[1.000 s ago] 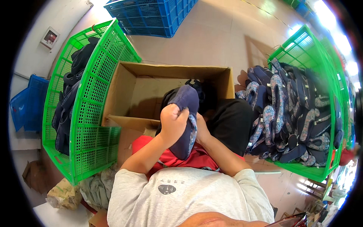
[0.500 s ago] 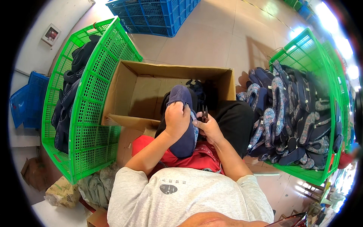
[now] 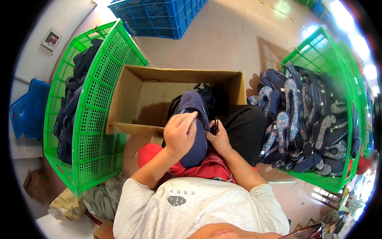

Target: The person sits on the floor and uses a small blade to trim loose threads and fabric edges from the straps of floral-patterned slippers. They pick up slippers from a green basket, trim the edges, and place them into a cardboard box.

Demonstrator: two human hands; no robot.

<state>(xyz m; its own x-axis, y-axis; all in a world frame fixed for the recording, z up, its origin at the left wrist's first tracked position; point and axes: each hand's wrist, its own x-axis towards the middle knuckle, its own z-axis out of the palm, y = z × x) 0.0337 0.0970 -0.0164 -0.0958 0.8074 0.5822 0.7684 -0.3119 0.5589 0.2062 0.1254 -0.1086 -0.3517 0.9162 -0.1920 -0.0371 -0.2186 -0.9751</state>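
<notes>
A navy slipper [image 3: 193,137] rests sole-down or nearly so over my lap, toe pointing away from me, its opening facing up. My left hand [image 3: 180,133] hovers over the slipper's left side, fingers curled and pressed together near the opening; anything pinched there is too small to make out. At the slipper's right edge, my right hand [image 3: 219,138] is closed around small dark snips [image 3: 215,125], whose blades point away from me. The thumb of that hand touches the slipper's side. A red apron [image 3: 211,167] lies under the slipper.
An open cardboard box [image 3: 133,128] stands in front of my knees, with dark items at its right. On the left, a green crate [image 3: 95,115] holds dark slippers. Another green crate [image 3: 316,184] at right is heaped with floral-lined slippers [image 3: 293,107]. A blue crate [image 3: 155,20] stands beyond.
My left hand has come away from the slipper's opening and moved left, uncovering the opening. My right hand has shifted slightly with the snips, which now show narrower.
</notes>
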